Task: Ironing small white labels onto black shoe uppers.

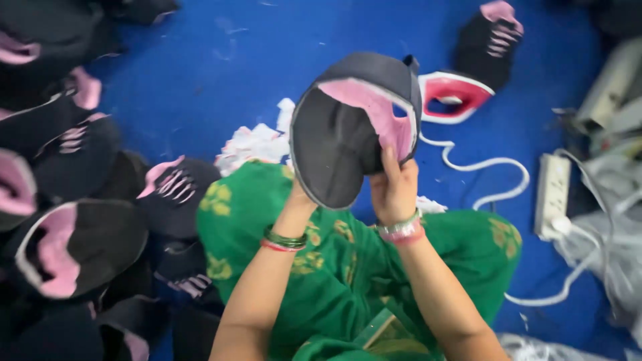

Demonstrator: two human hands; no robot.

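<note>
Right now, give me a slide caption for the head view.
Both hands, left hand and right hand, hold up a black-and-pink fabric cap above a blue floor.

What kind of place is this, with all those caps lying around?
Probably a small cap-making or finishing workshop, worked from the floor. A black-and-pink cap is held up in both hands, a heap of matching caps lies beside, and an iron sits on the blue mat.

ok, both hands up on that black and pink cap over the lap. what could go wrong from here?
1. The clothes iron sits on the blue floor just behind the raised black and pink cap; if it is hot, a lowered cap or hand could touch it.
2. Its white cord loops beside the right hand toward the power strip; it could snag.
3. The left hand is mostly hidden behind the cap, so its grip is unclear.
</note>
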